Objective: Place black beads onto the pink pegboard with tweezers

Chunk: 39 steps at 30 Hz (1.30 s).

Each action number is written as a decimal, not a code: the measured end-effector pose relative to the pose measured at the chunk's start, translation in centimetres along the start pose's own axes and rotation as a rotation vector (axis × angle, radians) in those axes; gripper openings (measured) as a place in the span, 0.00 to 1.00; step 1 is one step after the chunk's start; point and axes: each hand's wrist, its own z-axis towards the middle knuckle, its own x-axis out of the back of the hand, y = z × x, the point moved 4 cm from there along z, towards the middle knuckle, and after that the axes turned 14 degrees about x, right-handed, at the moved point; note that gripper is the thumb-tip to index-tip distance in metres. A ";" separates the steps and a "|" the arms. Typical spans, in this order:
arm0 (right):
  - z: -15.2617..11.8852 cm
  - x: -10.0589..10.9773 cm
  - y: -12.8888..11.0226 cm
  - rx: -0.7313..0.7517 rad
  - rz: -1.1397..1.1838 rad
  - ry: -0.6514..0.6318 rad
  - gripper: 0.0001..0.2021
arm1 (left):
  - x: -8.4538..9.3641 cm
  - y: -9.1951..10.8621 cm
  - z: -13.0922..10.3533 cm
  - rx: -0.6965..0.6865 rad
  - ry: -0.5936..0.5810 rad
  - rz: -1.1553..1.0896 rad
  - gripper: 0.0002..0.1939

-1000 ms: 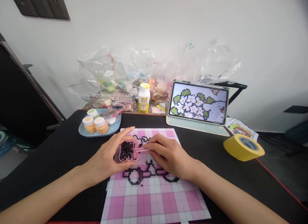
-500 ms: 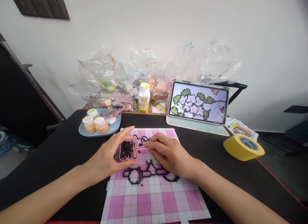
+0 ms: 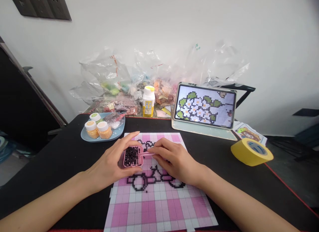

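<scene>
My left hand grips a small pink tray by its near and far edges, thumb on the near side. Many black beads fill the tray. My right hand is closed around pink tweezers, whose tips reach into the tray's right side. Below both hands lies a pegboard over a pink-and-white checked pattern. Black beads on it form an outline with round shapes, and another bead outline at the far end is partly covered by my hands.
A tablet shows a pixel flower pattern. On a blue plate stand several lidded jars beside a small bag. A white-yellow bottle and plastic bags line the back. Yellow tape lies right, near printed cards.
Hardly anything differs. The whole view shifts very slightly; both hands, the tray and the tweezers keep nearly the same positions over the pegboard.
</scene>
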 end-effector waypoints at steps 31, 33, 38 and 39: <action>-0.3 0.8 0.9 -0.063 -0.102 -0.064 0.10 | 0.5 -0.3 0.1 0.018 0.096 0.019 0.42; -0.3 0.8 0.9 -0.064 -0.101 -0.064 0.10 | 0.5 -0.4 0.1 0.011 0.094 0.015 0.41; -0.3 0.8 0.8 -0.060 -0.107 -0.062 0.10 | 0.5 -0.4 0.1 0.019 0.082 0.010 0.42; -0.3 0.8 0.8 -0.059 -0.108 -0.061 0.10 | 0.5 -0.4 0.1 0.024 0.080 0.012 0.42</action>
